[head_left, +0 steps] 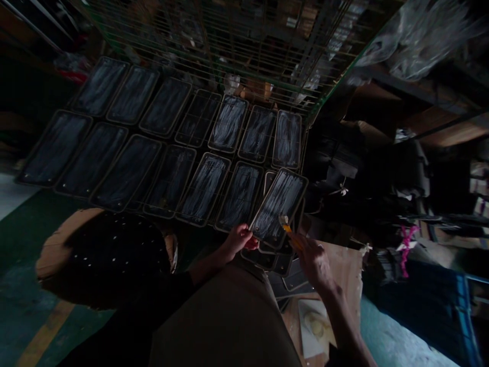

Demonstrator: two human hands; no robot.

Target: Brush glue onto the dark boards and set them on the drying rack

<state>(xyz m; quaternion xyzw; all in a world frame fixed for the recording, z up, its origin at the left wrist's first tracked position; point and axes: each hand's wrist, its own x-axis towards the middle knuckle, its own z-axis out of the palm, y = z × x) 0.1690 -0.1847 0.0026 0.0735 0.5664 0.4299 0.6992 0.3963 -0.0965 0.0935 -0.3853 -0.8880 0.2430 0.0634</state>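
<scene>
My left hand [237, 240] pinches the near corner of a dark phone-case-shaped piece [278, 206] smeared with whitish streaks. It holds the piece tilted above a small stack of similar pieces [273, 261]. My right hand [312, 260] is closed on a small brush with an orange handle [286, 226]. The brush's pale tip rests on the lower edge of the held piece. Beyond lie two rows of several like pieces [168, 153], most streaked white, spread on a wire rack [214, 56].
A round tan basket with a dark speckled cloth [110, 255] sits at the left near my knees. A cardboard sheet [346, 265] lies under the stack. Dark clutter and bags [382, 183] fill the right side. The floor is green with a yellow line [44, 336].
</scene>
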